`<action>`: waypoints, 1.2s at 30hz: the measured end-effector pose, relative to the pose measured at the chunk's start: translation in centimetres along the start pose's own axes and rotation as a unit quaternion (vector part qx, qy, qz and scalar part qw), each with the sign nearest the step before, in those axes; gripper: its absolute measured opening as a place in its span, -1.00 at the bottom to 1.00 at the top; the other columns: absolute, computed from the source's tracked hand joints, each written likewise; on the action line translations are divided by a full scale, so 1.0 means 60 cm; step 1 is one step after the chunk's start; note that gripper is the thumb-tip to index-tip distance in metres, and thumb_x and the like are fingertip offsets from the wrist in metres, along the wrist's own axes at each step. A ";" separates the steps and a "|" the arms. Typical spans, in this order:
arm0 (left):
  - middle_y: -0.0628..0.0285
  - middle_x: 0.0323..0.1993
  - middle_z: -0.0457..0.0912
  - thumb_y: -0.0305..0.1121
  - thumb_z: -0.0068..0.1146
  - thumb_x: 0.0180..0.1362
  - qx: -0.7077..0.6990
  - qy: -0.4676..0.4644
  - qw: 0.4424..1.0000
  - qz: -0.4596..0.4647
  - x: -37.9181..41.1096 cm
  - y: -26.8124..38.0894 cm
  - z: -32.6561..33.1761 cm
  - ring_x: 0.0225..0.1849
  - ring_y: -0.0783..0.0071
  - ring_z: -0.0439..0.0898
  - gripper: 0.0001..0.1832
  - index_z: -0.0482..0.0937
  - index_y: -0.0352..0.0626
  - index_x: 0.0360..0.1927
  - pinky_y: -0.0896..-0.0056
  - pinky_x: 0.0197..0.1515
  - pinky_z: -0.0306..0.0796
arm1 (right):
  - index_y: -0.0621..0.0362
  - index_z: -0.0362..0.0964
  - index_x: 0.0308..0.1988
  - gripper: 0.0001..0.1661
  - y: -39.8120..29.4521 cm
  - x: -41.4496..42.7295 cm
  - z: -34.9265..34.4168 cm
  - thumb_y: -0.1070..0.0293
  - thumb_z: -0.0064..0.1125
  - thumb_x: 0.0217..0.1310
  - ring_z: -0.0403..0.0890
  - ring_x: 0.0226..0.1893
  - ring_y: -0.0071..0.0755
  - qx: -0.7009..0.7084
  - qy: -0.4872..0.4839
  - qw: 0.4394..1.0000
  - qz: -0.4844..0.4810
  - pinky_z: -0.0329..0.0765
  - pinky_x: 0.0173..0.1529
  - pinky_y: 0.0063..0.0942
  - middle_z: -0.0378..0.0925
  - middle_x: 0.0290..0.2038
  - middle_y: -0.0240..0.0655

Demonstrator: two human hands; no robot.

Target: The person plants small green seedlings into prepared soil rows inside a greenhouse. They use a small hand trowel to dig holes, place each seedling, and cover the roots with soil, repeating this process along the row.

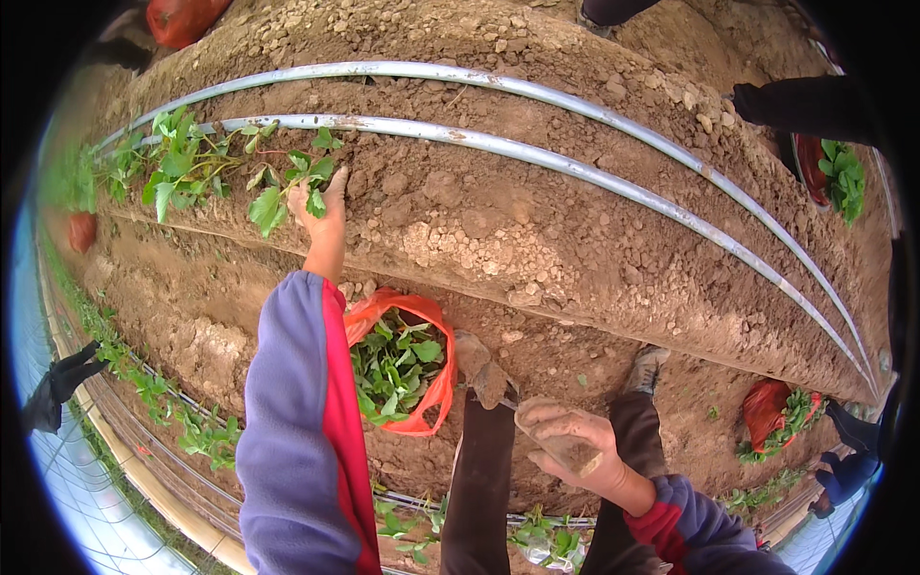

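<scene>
Out on the raised soil bed, my left hand (322, 214) is at the base of a leafy green plant (269, 210), which looks like a strawberry seedling. Leaves lie between the thumb and fingers and cover the fingertips, so its grip is unclear. My right hand (586, 435) holds a hand trowel by its thick, soil-smeared handle (568, 449), above my legs. The trowel's blade (492, 384) is caked with soil and points toward an open red plastic bag (438, 402). Many loose green seedlings (399, 363) fill that bag.
Two curved metal pipes (445, 133) (460, 74) lie along the bed. Several planted seedlings (180, 169) stand left of my hand. My shoe (649, 366) is in the furrow. Another red bag (765, 417) holds plants at right. A person's dark-clothed leg (798, 108) shows upper right.
</scene>
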State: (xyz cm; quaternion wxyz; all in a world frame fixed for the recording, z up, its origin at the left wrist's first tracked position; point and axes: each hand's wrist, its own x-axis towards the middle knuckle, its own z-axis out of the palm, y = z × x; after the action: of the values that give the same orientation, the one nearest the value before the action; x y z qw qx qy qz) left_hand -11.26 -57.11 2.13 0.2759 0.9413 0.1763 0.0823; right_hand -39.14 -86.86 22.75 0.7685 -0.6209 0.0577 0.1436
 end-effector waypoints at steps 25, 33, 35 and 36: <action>0.21 -0.18 0.52 -0.24 0.17 0.00 -0.241 -0.180 0.940 -0.162 0.086 0.017 -0.021 -0.17 0.47 0.44 -0.58 0.47 -0.29 -0.11 0.52 -0.05 0.23 | 0.29 0.37 -0.35 -0.65 -0.006 0.175 0.038 0.69 0.24 -0.30 0.50 -0.17 -0.10 0.045 0.043 0.982 -0.177 0.42 -0.09 -0.25 0.48 -0.27 -0.13; 0.26 -0.27 0.54 -0.35 0.21 -0.07 -0.233 -0.284 0.922 -0.126 0.084 -0.001 -0.026 -0.25 0.50 0.45 -0.65 0.49 -0.24 -0.18 0.49 -0.14 0.31 | 0.28 0.39 -0.36 -0.65 -0.011 0.292 0.081 0.65 0.25 -0.32 0.53 -0.17 -0.21 0.053 0.070 0.966 -0.242 0.45 -0.13 -0.43 0.50 -0.27 -0.12; 0.28 -0.31 0.54 -0.38 0.22 -0.09 -0.252 -0.268 0.923 -0.116 0.090 -0.033 -0.027 -0.28 0.51 0.46 -0.66 0.49 -0.24 -0.19 0.50 -0.17 0.33 | 0.27 0.40 -0.35 -0.65 -0.010 0.311 0.094 0.65 0.24 -0.33 0.53 -0.18 -0.24 0.056 0.067 0.956 -0.280 0.45 -0.14 -0.43 0.51 -0.28 -0.13; 0.21 -0.21 0.51 -0.35 0.25 -0.12 -0.251 -0.305 0.907 -0.148 0.088 -0.024 -0.025 -0.20 0.46 0.45 -0.52 0.43 -0.26 -0.08 0.47 -0.11 0.33 | 0.27 0.39 -0.35 -0.65 -0.005 0.322 0.091 0.65 0.23 -0.33 0.53 -0.18 -0.25 0.039 0.068 0.955 -0.287 0.45 -0.13 -0.44 0.51 -0.28 -0.14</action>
State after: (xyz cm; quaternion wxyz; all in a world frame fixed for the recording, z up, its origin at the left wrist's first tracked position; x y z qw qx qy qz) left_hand -7.15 -53.24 2.89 0.5523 0.7831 0.1948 -0.2093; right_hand -21.17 -78.76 19.08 0.7953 -0.5891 -0.0647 -0.1278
